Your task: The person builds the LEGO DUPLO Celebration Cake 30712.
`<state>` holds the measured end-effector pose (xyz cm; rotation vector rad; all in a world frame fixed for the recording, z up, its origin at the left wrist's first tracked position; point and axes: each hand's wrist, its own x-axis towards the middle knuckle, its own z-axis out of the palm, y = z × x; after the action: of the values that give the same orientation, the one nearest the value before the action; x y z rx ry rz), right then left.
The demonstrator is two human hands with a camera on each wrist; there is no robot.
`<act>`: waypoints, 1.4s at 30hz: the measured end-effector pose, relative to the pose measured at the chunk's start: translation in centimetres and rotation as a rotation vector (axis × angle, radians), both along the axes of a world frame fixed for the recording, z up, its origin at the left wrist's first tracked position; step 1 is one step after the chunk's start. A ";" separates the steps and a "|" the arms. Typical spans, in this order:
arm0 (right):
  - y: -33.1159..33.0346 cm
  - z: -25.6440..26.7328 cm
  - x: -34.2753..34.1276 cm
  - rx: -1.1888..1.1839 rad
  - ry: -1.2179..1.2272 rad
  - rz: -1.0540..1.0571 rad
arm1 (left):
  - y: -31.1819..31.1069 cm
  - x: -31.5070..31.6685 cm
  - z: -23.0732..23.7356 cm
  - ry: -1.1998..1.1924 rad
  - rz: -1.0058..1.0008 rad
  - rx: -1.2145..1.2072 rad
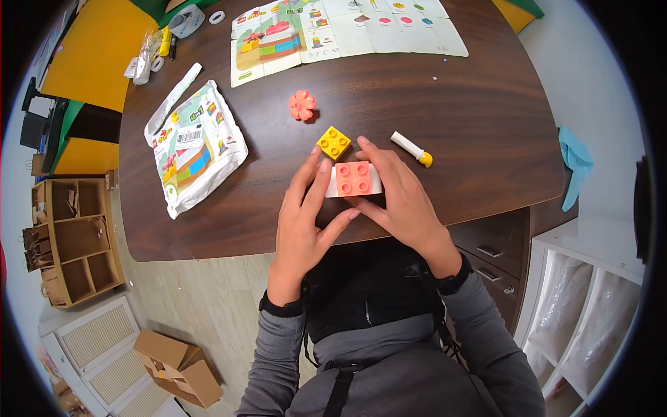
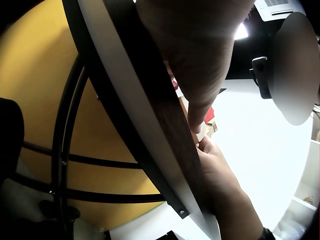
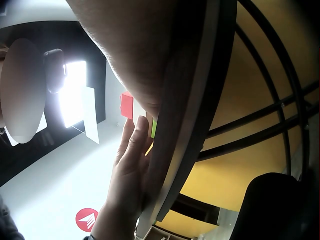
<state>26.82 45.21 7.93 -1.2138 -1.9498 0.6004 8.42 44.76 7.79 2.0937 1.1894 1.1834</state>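
In the head view a coral two-by-two brick point(image 1: 353, 178) sits on a wider white brick point(image 1: 376, 182), and the two hands surround this stack. My left hand point(image 1: 303, 215) holds the left side, fingertips at the white brick's end and thumb along the near side. The right hand point(image 1: 399, 196) grips the right side, thumb in front and fingers reaching past the far edge. The right wrist view shows the coral brick point(image 3: 127, 105) raised, with a green piece point(image 3: 154, 128) lower down. Just beyond the fingertips lies a yellow two-by-two brick point(image 1: 333, 142).
A coral flower piece point(image 1: 301, 105) lies farther back on the dark wooden table point(image 1: 500, 139). To the right is a white stick with a yellow end point(image 1: 411, 148). An opened brick bag point(image 1: 198, 149) lies left, and a picture sheet point(image 1: 340, 35) spreads at the back.
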 end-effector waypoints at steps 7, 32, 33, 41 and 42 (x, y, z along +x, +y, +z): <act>0.0 0.2 0.0 0.011 -0.001 0.000 | -0.2 0.1 0.1 0.083 0.026 -0.051; -0.4 -0.6 1.2 0.070 0.416 -0.381 | -0.3 0.2 0.4 -0.010 0.136 -0.113; -0.1 -0.7 1.4 0.070 0.498 -0.452 | -0.2 0.3 0.4 -0.009 0.136 -0.113; 0.0 -0.8 1.3 -0.033 0.466 -0.499 | -0.5 0.0 1.1 0.050 0.128 -0.159; 0.1 -0.8 1.3 -0.024 0.450 -0.492 | -0.7 -0.1 0.9 0.051 0.130 -0.160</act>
<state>28.10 45.29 7.11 -1.3703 -1.2180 0.5735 8.29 44.05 8.71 1.9633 1.4141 1.0576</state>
